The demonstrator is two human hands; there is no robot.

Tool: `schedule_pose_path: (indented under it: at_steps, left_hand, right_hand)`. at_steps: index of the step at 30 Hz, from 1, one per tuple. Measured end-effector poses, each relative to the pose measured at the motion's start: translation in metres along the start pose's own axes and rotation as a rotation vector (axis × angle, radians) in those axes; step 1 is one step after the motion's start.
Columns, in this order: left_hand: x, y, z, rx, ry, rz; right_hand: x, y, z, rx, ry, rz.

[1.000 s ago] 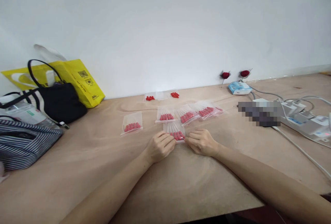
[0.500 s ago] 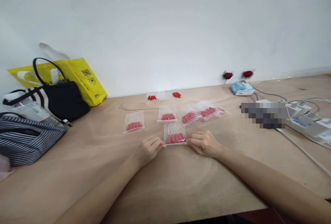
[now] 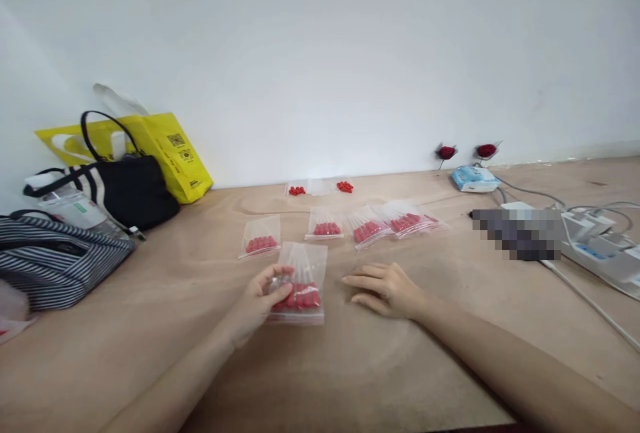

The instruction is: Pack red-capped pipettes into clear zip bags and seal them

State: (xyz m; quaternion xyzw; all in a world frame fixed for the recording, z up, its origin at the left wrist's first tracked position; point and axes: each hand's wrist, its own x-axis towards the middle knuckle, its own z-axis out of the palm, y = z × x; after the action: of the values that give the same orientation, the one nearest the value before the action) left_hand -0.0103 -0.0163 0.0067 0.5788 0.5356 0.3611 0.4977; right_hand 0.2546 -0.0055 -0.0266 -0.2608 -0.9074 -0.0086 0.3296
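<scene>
My left hand pinches the left side of a clear zip bag, thumb in front and fingers behind. Inside it lie several pale sticks with red tips toward the near, zipped edge. To the right of this bag, my right hand rests by the tabletop with fingers apart and nothing in them. Beyond my hands lie similar filled bags: one at the left, one in the middle, and a group of overlapping bags to the right.
Near the wall, small bags of red pieces lie flat. A yellow bag, black handbag and striped pouch stand left. At right are a blue tissue pack, a power strip and cables. Two dark red roses lean by the wall.
The bag that both hands held at its near corners has moved left and nearer, now in my left hand only. My right hand has let go and its fingers have spread.
</scene>
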Motion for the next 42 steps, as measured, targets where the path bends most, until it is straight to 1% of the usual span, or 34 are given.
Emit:
schedule_pose_path:
  at_steps: [1, 3, 5, 7, 9, 11, 13, 16, 18, 19, 21, 22, 23, 25, 26, 28, 30, 32, 35, 38, 40, 42]
  left_hand:
    - [0.006, 0.003, -0.009, 0.052, 0.058, 0.049]
    - [0.030, 0.011, -0.024, 0.141, 0.160, 0.157]
    - [0.066, 0.019, -0.030, 0.170, 0.203, 0.160]
    - [0.104, 0.023, -0.029, 0.263, 0.279, 0.096]
    - [0.136, 0.022, -0.024, 0.307, 0.291, 0.069]
    - [0.156, 0.019, -0.018, 0.365, 0.296, 0.056]
    - [0.162, 0.016, -0.016, 0.440, 0.320, 0.067]
    - [0.152, 0.013, -0.024, 0.553, 0.396, 0.135]
    - [0.137, 0.011, -0.038, 0.632, 0.417, 0.206]
    - [0.128, 0.008, -0.048, 0.672, 0.402, 0.241]
    - [0.109, 0.000, -0.068, 0.873, 0.283, 0.401]
    - [0.100, -0.006, -0.078, 0.942, 0.201, 0.439]
    - [0.090, -0.011, -0.087, 0.985, 0.124, 0.437]
    - [0.069, -0.023, -0.100, 1.029, 0.026, 0.383]
    - [0.058, -0.028, -0.102, 1.037, 0.015, 0.380]
    - [0.036, -0.034, -0.101, 1.036, 0.070, 0.436]
    - [0.015, -0.035, -0.091, 1.038, 0.086, 0.518]
    - [-0.004, -0.030, -0.075, 1.045, 0.025, 0.599]
    - [-0.021, -0.016, -0.040, 1.005, -0.070, 0.707]
    - [-0.021, -0.005, -0.002, 0.930, -0.181, 0.802]
    - [-0.013, -0.001, 0.019, 0.890, -0.218, 0.830]
    - [-0.001, -0.001, 0.037, 0.847, -0.237, 0.850]
  right_hand:
    - [-0.001, 0.002, -0.001, -0.006, 0.026, 0.023]
    - [-0.003, 0.006, -0.001, -0.016, 0.064, 0.048]
    - [-0.004, 0.008, 0.000, -0.022, 0.065, 0.046]
    - [-0.005, 0.009, 0.000, -0.029, 0.039, 0.032]
    - [-0.007, 0.011, -0.001, -0.043, 0.023, 0.027]
    - [-0.009, 0.014, -0.003, -0.057, 0.029, 0.037]
    - [-0.011, 0.017, -0.004, -0.063, 0.047, 0.052]
    - [-0.012, 0.020, -0.005, -0.067, 0.067, 0.065]
    - [-0.012, 0.020, -0.004, -0.074, 0.067, 0.069]
    - [-0.011, 0.020, -0.004, -0.077, 0.064, 0.071]
    - [-0.011, 0.020, -0.003, -0.076, 0.057, 0.077]
    - [-0.011, 0.019, -0.003, -0.073, 0.056, 0.080]
    - [-0.011, 0.019, -0.003, -0.070, 0.056, 0.083]
    - [-0.011, 0.019, -0.003, -0.067, 0.058, 0.089]
    - [-0.012, 0.019, -0.003, -0.067, 0.059, 0.092]
    - [-0.012, 0.019, -0.003, -0.069, 0.061, 0.095]
    - [-0.013, 0.020, -0.003, -0.075, 0.064, 0.098]
    - [-0.012, 0.021, -0.003, -0.082, 0.068, 0.105]
    - [-0.012, 0.024, -0.003, -0.079, 0.080, 0.129]
    - [-0.013, 0.027, -0.003, -0.064, 0.091, 0.150]
    - [-0.015, 0.027, -0.004, -0.055, 0.091, 0.155]
    - [-0.017, 0.028, -0.005, -0.053, 0.089, 0.165]
